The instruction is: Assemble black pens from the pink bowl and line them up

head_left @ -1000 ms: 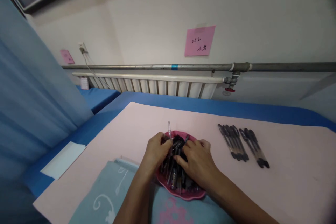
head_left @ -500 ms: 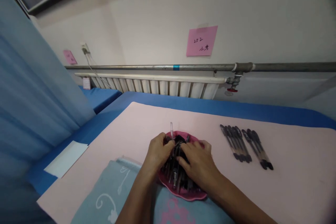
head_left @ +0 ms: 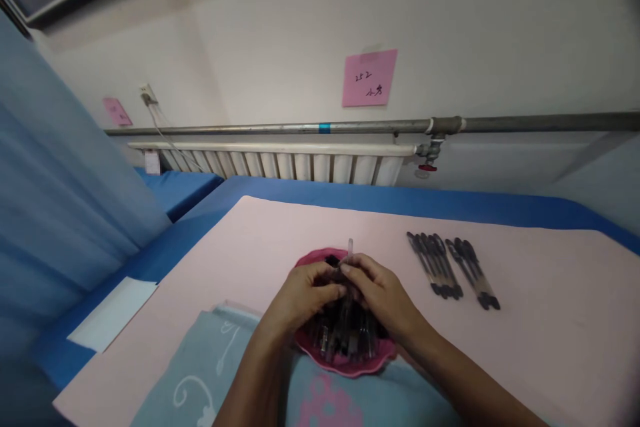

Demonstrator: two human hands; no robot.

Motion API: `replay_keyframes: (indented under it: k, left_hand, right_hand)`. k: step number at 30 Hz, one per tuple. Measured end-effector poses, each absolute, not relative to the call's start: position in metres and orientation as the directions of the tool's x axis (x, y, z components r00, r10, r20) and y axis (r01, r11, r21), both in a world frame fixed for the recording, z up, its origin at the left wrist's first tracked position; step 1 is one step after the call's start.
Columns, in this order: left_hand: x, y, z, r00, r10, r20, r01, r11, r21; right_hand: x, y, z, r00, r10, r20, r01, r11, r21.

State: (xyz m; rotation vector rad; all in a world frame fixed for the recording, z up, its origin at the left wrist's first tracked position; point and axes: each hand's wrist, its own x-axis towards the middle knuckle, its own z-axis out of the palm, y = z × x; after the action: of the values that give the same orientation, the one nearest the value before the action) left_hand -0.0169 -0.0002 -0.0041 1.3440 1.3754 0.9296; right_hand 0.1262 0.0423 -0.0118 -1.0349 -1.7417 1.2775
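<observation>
Over a pink bowl (head_left: 350,369) of pens (head_left: 345,337), the right hand (head_left: 384,290) is pinching a clear tube (head_left: 351,246), the left hand (head_left: 309,290) is working just beside, its grip too hidden to tell, and a pink note (head_left: 367,90) is showing handwritten "252".

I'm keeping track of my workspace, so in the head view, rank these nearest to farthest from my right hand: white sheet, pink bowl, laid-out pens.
From your right hand:
1. Pink bowl: just beneath it, in front of you.
2. Laid-out pens: two groups off to the right.
3. White sheet: far left, beyond your left hand.
</observation>
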Motion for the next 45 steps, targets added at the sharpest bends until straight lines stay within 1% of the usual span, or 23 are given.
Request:
replay_keyframes:
  k: [2, 3, 5, 6, 8, 10, 14, 20, 22, 24, 26, 28, 29, 31, 32, 33, 35, 36, 38, 40, 42, 45]
  left_hand:
    - [-0.016, 0.0, -0.006, 0.031, 0.995, -0.091, 0.416, 0.07, 0.906]
    - [-0.015, 0.0, -0.007, 0.01, 0.996, -0.086, 0.529, 0.068, 0.846]
    - [-0.012, 0.0, -0.01, -0.008, 0.995, -0.097, 0.734, 0.071, 0.675]
    - [-0.01, 0.0, -0.01, -0.007, 0.994, -0.105, 0.804, 0.068, 0.59]
    - [-0.004, -0.001, -0.01, -0.002, 0.994, -0.113, 0.883, 0.055, 0.466]
    - [0.0, -0.002, -0.009, -0.018, 0.992, -0.125, 0.917, 0.066, 0.394]
    - [0.005, -0.003, -0.009, -0.042, 0.986, -0.16, 0.945, 0.091, 0.314]
    - [0.009, -0.005, -0.009, -0.04, 0.981, -0.188, 0.954, 0.094, 0.285]
    - [0.009, -0.005, -0.008, -0.058, 0.982, -0.182, 0.95, 0.11, 0.291]
    - [0.006, -0.004, -0.009, -0.065, 0.984, -0.165, 0.93, 0.12, 0.348]
    - [0.0, -0.002, -0.01, -0.065, 0.983, -0.17, 0.862, 0.142, 0.487]
    - [-0.01, 0.0, -0.011, -0.102, 0.98, -0.17, 0.721, 0.19, 0.666]
    - [-0.014, 0.001, -0.012, -0.138, 0.976, -0.166, 0.618, 0.216, 0.756]
    - [-0.022, 0.003, -0.01, -0.221, 0.963, -0.152, 0.353, 0.224, 0.908]
    - [-0.025, 0.003, -0.009, -0.251, 0.956, -0.153, 0.197, 0.206, 0.959]
    - [-0.027, 0.004, -0.007, -0.268, 0.95, -0.162, 0.035, 0.178, 0.983]
    - [-0.03, 0.006, -0.003, -0.29, 0.94, -0.182, -0.248, 0.11, 0.963]
    - [-0.031, 0.007, -0.001, -0.301, 0.934, -0.19, -0.354, 0.075, 0.932]
    - [-0.032, 0.008, 0.002, -0.345, 0.917, -0.199, -0.5, 0.0, 0.866]
    - [-0.033, 0.009, 0.005, -0.401, 0.894, -0.2, -0.58, -0.078, 0.811]
    - [-0.033, 0.009, 0.005, -0.44, 0.876, -0.196, -0.615, -0.135, 0.777]
    - [-0.032, 0.009, 0.004, -0.43, 0.884, -0.183, -0.618, -0.14, 0.774]
  right_hand:
    - [0.13, 0.045, -0.011, -0.344, 0.937, 0.065, 0.159, 0.127, -0.979]
    - [0.131, 0.047, -0.011, -0.318, 0.947, 0.054, 0.147, 0.106, -0.983]
    - [0.134, 0.049, -0.01, -0.288, 0.957, 0.038, 0.127, 0.078, -0.989]
    - [0.134, 0.049, -0.01, -0.284, 0.958, 0.035, 0.116, 0.071, -0.991]
    - [0.135, 0.049, -0.009, -0.29, 0.956, 0.042, 0.089, 0.071, -0.994]
    - [0.135, 0.049, -0.009, -0.3, 0.952, 0.061, 0.065, 0.084, -0.994]
    - [0.134, 0.047, -0.007, -0.304, 0.949, 0.086, 0.052, 0.107, -0.993]
    - [0.134, 0.047, -0.008, -0.307, 0.948, 0.089, 0.08, 0.119, -0.99]
    - [0.134, 0.048, -0.009, -0.306, 0.948, 0.092, 0.09, 0.125, -0.988]
    - [0.134, 0.048, -0.009, -0.302, 0.948, 0.095, 0.097, 0.13, -0.987]
    - [0.134, 0.049, -0.01, -0.298, 0.949, 0.102, 0.101, 0.138, -0.985]
    - [0.134, 0.049, -0.011, -0.3, 0.947, 0.111, 0.096, 0.146, -0.985]
    - [0.135, 0.049, -0.012, -0.312, 0.943, 0.118, 0.095, 0.155, -0.983]
    - [0.135, 0.047, -0.014, -0.358, 0.922, 0.144, 0.105, 0.193, -0.975]
    - [0.135, 0.046, -0.014, -0.397, 0.903, 0.163, 0.117, 0.226, -0.967]
    - [0.135, 0.044, -0.015, -0.443, 0.877, 0.186, 0.133, 0.269, -0.954]
    - [0.135, 0.04, -0.016, -0.546, 0.807, 0.226, 0.171, 0.371, -0.913]
    - [0.135, 0.038, -0.017, -0.595, 0.77, 0.232, 0.195, 0.418, -0.887]
    - [0.134, 0.035, -0.017, -0.665, 0.712, 0.224, 0.241, 0.489, -0.838]
    - [0.133, 0.033, -0.017, -0.692, 0.691, 0.21, 0.282, 0.526, -0.802]
    - [0.133, 0.033, -0.017, -0.698, 0.687, 0.203, 0.307, 0.543, -0.781]
    - [0.132, 0.033, -0.018, -0.703, 0.683, 0.198, 0.323, 0.555, -0.767]
